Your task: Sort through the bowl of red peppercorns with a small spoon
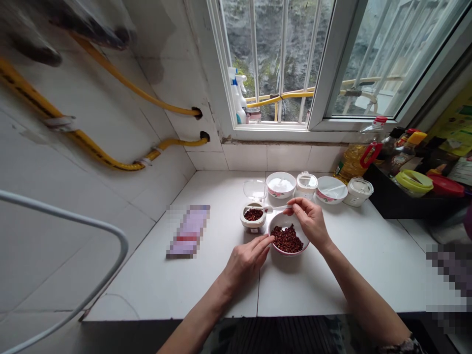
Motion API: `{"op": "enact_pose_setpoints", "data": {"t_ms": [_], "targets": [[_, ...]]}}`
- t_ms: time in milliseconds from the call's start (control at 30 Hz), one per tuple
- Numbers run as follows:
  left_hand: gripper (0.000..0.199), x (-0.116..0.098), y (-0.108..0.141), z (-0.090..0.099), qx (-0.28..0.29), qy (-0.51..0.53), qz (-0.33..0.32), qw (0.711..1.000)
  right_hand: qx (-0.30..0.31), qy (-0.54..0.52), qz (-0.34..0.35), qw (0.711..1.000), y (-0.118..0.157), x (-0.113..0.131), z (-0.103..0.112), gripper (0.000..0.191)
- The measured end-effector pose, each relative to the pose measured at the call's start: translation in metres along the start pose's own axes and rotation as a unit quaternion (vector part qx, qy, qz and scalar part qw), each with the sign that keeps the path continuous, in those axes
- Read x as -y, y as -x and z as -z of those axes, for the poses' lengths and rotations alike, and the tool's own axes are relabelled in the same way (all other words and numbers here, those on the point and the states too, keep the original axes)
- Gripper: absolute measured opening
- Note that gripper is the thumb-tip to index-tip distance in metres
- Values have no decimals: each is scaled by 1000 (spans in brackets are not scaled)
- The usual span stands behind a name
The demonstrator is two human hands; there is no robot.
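Observation:
My right hand (309, 223) pinches the handle of a small white spoon (278, 208). The spoon's head is at the right rim of a small seasoning jar (252, 225), whose clear lid (254, 190) is flipped up. Dark red dried spice, like Sichuan peppercorns, fills the jar. More of these peppercorns (287, 240) lie in a white bowl (288, 253) beside it, beneath my right hand. My left hand (248, 256) has its fingers stretched out, the tips touching the bowl's left rim.
Behind stand a bowl of white powder (280, 193), a lidded jar (307, 185), a bowl with a white spoon (331, 197) and another jar (358, 192). An oil bottle (354, 160) and a black rack (398, 196) are at right. A blurred purple packet (190, 233) lies left.

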State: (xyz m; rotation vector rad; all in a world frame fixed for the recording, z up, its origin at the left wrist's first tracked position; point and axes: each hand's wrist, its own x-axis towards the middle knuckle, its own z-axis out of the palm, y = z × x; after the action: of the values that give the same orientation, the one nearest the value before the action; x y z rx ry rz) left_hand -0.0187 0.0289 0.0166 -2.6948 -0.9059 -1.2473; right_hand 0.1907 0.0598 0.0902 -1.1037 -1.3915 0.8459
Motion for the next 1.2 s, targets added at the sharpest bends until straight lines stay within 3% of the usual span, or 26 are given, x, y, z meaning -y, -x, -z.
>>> {"op": "enact_pose_setpoints", "data": {"t_ms": [100, 233, 300, 400, 567, 700, 833, 967, 1200], "targets": [[30, 0, 1, 0, 4, 5, 3, 1000, 6, 79, 97, 992, 4, 0, -12, 14], [32, 0, 2, 0, 5, 8, 7, 1000, 51, 228, 275, 933, 6, -5, -21, 19], [32, 0, 1, 0, 4, 7, 8, 1000, 54, 252, 314, 914, 6, -6, -21, 22], [32, 0, 1, 0, 4, 8, 6, 1000, 25, 229, 283, 931, 6, -2, -15, 19], [32, 1, 1, 0, 6, 12, 7, 1000, -15, 195, 152, 969, 3, 3, 10, 15], [31, 1, 0, 1, 6, 9, 4, 1000, 10, 295, 109, 949, 0, -6, 24, 17], [28, -1, -1, 3, 4, 5, 1, 1000, 55, 350, 114, 928, 0, -16, 20, 18], [27, -2, -3, 3, 3, 4, -4, 1000, 68, 313, 92, 943, 2, -16, 15, 19], [28, 0, -2, 2, 3, 6, -5, 1000, 48, 196, -5, 979, -1, -7, 20, 18]]}}
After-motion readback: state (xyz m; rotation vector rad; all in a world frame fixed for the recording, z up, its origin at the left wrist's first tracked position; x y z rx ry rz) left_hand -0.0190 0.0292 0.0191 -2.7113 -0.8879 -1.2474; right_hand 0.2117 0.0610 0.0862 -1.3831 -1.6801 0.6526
